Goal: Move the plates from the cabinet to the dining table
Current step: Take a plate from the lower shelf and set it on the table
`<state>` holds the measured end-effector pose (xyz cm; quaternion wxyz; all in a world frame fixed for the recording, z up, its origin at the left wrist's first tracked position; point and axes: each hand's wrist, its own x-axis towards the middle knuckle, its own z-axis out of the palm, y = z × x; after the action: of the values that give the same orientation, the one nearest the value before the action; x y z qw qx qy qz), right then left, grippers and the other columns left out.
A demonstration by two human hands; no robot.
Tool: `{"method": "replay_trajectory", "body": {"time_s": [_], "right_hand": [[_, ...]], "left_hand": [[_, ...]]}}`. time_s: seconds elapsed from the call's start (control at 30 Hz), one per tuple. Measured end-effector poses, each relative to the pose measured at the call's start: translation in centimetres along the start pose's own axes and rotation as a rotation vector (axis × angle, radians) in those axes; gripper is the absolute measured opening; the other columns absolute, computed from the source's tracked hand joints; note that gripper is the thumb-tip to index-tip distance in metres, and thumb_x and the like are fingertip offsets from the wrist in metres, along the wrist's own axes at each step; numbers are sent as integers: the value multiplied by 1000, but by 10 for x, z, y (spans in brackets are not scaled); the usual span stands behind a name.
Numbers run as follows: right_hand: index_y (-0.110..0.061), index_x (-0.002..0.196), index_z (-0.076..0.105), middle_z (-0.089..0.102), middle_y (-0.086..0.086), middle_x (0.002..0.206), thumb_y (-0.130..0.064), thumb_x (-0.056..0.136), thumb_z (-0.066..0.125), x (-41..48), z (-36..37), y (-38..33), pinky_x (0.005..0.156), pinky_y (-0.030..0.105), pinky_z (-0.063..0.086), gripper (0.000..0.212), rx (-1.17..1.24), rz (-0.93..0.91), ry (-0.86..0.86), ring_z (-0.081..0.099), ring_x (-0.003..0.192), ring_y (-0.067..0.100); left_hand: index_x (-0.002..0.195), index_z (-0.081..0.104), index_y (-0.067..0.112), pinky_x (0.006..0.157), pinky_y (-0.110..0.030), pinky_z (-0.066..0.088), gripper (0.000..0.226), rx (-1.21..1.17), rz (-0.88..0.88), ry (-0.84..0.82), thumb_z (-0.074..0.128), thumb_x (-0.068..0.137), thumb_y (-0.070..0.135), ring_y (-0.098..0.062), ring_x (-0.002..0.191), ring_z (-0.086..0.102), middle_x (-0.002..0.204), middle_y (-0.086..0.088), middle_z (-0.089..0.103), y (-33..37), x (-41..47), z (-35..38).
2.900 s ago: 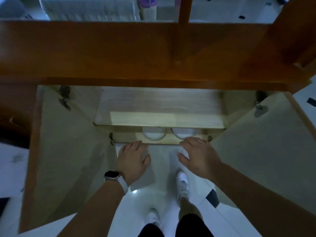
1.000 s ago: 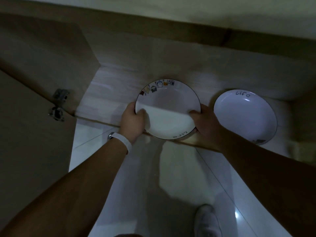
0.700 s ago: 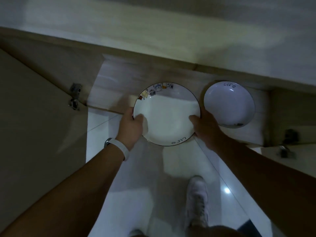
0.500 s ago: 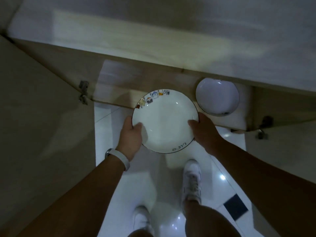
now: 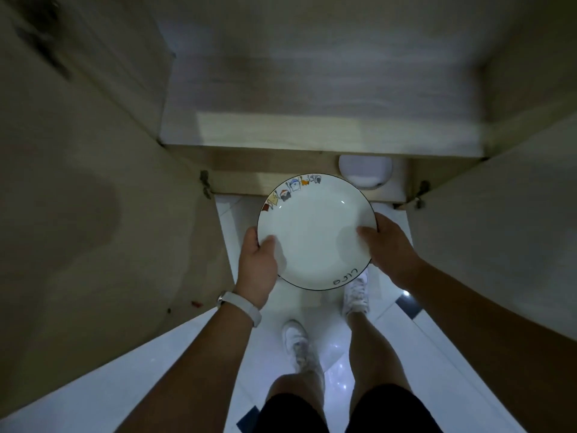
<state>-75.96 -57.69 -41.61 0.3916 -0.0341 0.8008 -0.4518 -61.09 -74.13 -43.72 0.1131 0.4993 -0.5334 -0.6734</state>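
While the decorated plate (image 5: 315, 232) sits level between your hands at frame centre, it is clear of the cabinet and hangs over the white floor tiles (image 5: 237, 354), just in front of the bottom shelf (image 5: 243, 182).

Left hand (image 5: 257, 260): thumb hooked over the rim at the plate's left edge, fingers out of sight beneath. Right hand (image 5: 387, 245): same hold on the right edge, thumb lying well in on the face. The two grips sit opposite each other, so the balance is good.

Carry it flat. Glazed ware is likely slick, and the tile below would not forgive a drop. Tuck your elbows in: the open cabinet doors stand at frame left (image 5: 93, 214) and frame right (image 5: 499, 245), flanking both forearms. Back straight out between them before you turn. The dining table is not in view, so lift your gaze and find it before walking.

A second plate (image 5: 365, 171), plain white, lies on the bottom shelf just above and right of the one you hold, partly hidden under the upper shelf (image 5: 312, 132). The light is poor there, so it may be a single plate or a stack. Expect another trip and leave the doors open.
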Motion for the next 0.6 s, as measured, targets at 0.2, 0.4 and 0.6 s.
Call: {"method": "replay_trajectory", "body": {"time_s": [0.2, 0.4, 0.6], "right_hand": [[-26, 92, 62, 67, 2, 92, -13, 92, 49, -100, -21, -66, 68, 37, 54, 19, 100, 18, 127, 61, 83, 23], [-17, 97, 64, 67, 3, 85, -16, 92, 49, -170, -55, -106, 58, 30, 50, 16, 124, -9, 215, 59, 73, 23], [-28, 89, 66, 65, 0, 76, -28, 85, 51, -230, -101, -101, 56, 27, 43, 16, 194, -19, 343, 56, 65, 19]], "left_hand": [[99, 62, 32, 90, -48, 50, 25, 62, 38, -87, 48, 96, 11, -27, 97, 61, 101, -2, 67, 84, -75, -18], [97, 65, 34, 74, -31, 51, 26, 28, 136, -162, 50, 93, 13, -12, 81, 63, 93, 4, 68, 151, -141, -13], [92, 59, 19, 60, -23, 46, 23, -23, 146, -247, 45, 96, 1, -11, 70, 56, 80, 4, 62, 178, -201, 23]]}}
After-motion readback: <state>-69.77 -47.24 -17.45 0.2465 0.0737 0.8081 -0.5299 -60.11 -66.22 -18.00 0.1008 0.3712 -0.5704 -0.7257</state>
